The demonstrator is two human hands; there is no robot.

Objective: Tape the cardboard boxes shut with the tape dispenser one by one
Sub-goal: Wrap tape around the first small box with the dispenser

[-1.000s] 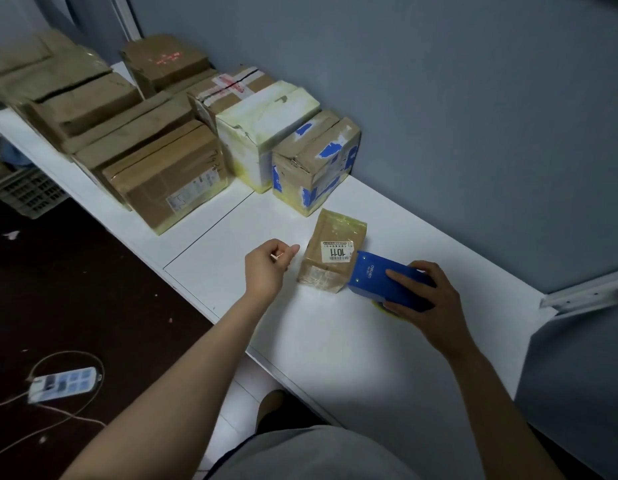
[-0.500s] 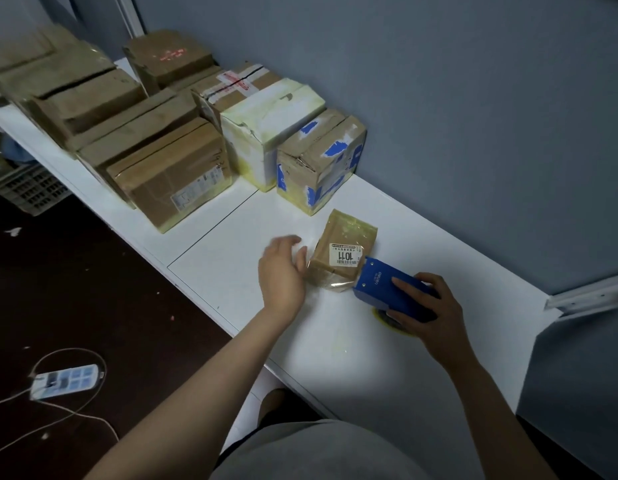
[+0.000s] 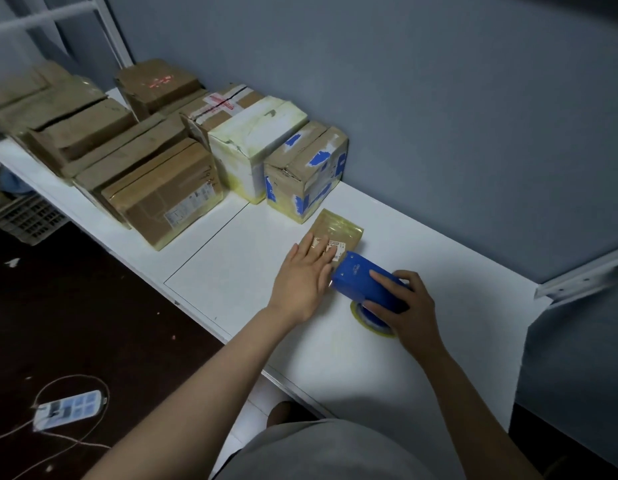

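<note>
The small box (image 3: 340, 228) lies flat on the white table (image 3: 231, 271), close to the wall and just in front of a row of larger boxes. The left hand (image 3: 306, 278) rests on the near end of the small box, palm down, fingers straight and together. It partly covers the white label (image 3: 338, 244). This hand is released and grasps nothing.

The right hand (image 3: 409, 308) grasps the blue dispenser (image 3: 364, 285) from above. Its fingers curl over the body and the index finger lies along the top. The front of the dispenser sits at the near right edge of the small box, just beside the left fingertips. The yellowish roll (image 3: 368, 323) shows below the dispenser, at table level.

In the row behind stand a box with blue tape patches (image 3: 306, 168), then a white box (image 3: 255, 140), then brown boxes (image 3: 162, 192) running to the left. A power strip (image 3: 70, 408) with its cable lies on the dark floor.
</note>
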